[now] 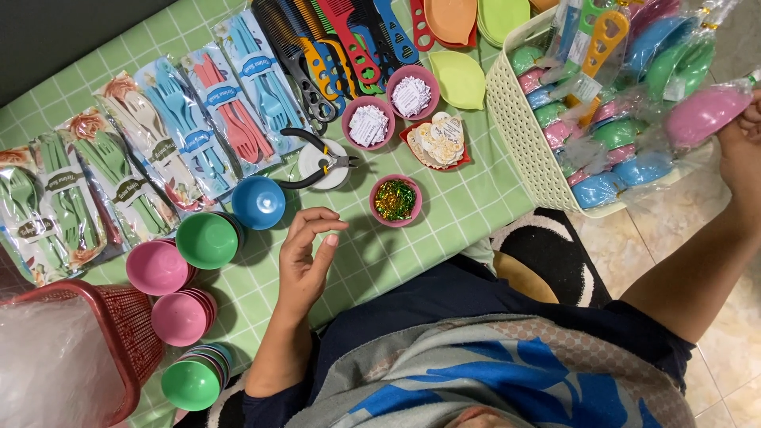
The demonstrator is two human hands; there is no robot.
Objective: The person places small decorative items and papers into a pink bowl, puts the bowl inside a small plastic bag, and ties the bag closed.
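left hand [305,257] fingers loosely curled, empty, over tabletop [444,210], blue bowl [258,201] just past fingertips. right hand [741,150] fingers gripping bagged pink bowl [701,113] beside basket [519,131].

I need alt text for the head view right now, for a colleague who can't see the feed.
Seen from above, a person's right hand grips a wrapped pink bowl over a cream basket of wrapped bowls, while the left hand hovers with loosely curled, empty fingers over a green checked table. Stacked bowls, packed cutlery, combs and pliers lie on it.
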